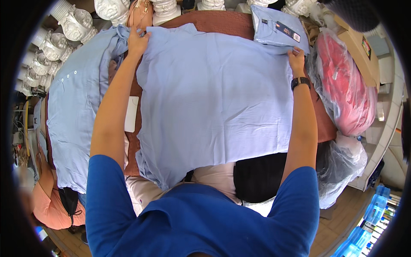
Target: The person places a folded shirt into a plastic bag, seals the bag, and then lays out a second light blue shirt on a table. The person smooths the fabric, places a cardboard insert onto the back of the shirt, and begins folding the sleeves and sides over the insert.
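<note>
A light blue shirt [214, 98] lies spread out in front of me, its near edge hanging over my lap. My left hand [138, 43] is closed on its far left corner, fingers pinched together. Over at the far right corner, my right hand [296, 62] pinches the cloth between thumb and fingers. Just beyond the right hand sits a folded light blue shirt [278, 30] in clear wrap with a dark tag. To the left of my left arm lies another light blue shirt [75, 111] with white buttons, partly bunched at its far end.
A brown cloth [214, 21] covers the table. White carved pillars [75, 21] line the far and left sides. Red items in a clear plastic bag [344, 85] and a cardboard box [359, 51] stand right. A white card [132, 113] lies left; a person in orange [53, 205] sits beyond.
</note>
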Motion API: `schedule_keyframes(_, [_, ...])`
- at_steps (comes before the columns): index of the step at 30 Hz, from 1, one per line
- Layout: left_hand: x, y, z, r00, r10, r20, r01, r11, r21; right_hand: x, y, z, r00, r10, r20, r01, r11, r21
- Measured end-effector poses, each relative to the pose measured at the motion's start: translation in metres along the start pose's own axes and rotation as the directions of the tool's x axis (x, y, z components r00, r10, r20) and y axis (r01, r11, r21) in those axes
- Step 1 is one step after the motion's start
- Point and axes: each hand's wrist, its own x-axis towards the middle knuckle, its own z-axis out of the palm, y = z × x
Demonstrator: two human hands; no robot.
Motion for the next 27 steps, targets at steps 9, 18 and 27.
schedule_keyframes(9, [-0.145,0.049,-0.138,0.927,-0.138,0.349,0.113,0.989,0.091,-0.126,0.053,-0.138,0.975,-0.009,0.223,0.137,0.813,-0.566])
schedule_keyframes(18, [-0.244,0.131,-0.168,0.956,-0.073,0.284,0.004,0.972,0.236,-0.197,0.041,-0.103,0.987,-0.094,0.129,0.145,0.864,-0.482])
schedule_keyframes(27, [-0.361,0.112,-0.245,0.933,-0.273,0.233,0.202,0.936,0.288,-0.186,0.034,-0.131,0.993,0.091,-0.076,-0.116,0.867,-0.485])
